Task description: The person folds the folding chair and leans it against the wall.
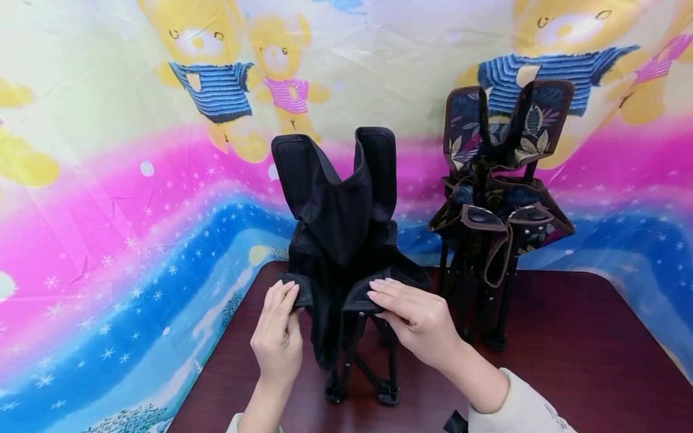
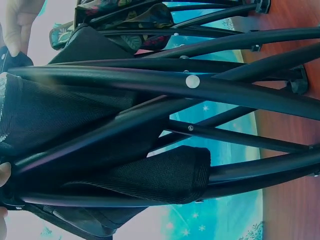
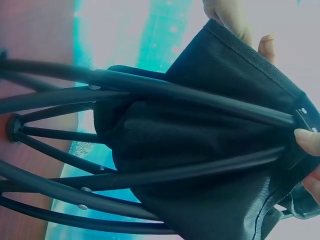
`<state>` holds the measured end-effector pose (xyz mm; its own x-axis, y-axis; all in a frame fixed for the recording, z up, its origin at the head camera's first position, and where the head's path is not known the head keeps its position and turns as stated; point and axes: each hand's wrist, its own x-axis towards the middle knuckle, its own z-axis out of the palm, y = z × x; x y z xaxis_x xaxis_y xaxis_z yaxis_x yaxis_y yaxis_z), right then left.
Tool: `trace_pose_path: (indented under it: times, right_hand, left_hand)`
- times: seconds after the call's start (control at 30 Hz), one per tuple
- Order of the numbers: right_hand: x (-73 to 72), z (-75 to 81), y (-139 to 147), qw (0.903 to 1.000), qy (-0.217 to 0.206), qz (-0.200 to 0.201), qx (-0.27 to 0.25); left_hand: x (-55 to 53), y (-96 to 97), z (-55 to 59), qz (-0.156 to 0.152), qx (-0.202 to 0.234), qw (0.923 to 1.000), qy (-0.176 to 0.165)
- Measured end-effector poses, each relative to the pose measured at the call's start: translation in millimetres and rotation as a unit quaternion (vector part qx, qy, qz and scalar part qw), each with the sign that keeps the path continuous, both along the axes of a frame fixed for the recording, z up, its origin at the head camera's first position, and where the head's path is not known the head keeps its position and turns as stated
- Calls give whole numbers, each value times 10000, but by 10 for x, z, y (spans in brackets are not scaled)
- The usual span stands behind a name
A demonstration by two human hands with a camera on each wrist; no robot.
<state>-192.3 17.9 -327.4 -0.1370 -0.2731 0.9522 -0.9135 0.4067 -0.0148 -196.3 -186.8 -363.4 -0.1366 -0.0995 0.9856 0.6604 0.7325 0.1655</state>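
A small black folding chair (image 1: 341,204) stands partly folded on the table, its fabric back rising in two peaks and its seat sagging into a deep fold. My left hand (image 1: 278,337) pinches the left front corner of the seat. At the right front corner, my right hand (image 1: 422,319) holds the fabric with the thumb beneath and fingers on top. Crossed black leg tubes (image 2: 240,95) with round rivets show in the left wrist view. In the right wrist view, my right thumb (image 3: 307,141) presses near the end of a tube, beside the riveted fabric (image 3: 210,125).
A second folding chair (image 1: 533,135), with dark leaf-patterned fabric, stands partly folded at the back right. Both are on a dark red-brown table (image 1: 585,361). A bear-printed cloth backdrop (image 1: 162,198) hangs behind. A small black object (image 1: 456,422) lies by my right sleeve.
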Motion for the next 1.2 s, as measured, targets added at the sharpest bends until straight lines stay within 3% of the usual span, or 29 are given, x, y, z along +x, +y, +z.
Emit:
trace_pose_path:
  times: [0.9, 1.2]
  right_hand:
    - [-68, 1, -27, 9971, -656, 383, 61]
    - [-123, 39, -4, 9956, -828, 409, 184]
  left_hand:
    - [-23, 39, 30, -211, -108, 9997, -82]
    - [-53, 67, 59, -239, -149, 9996, 71]
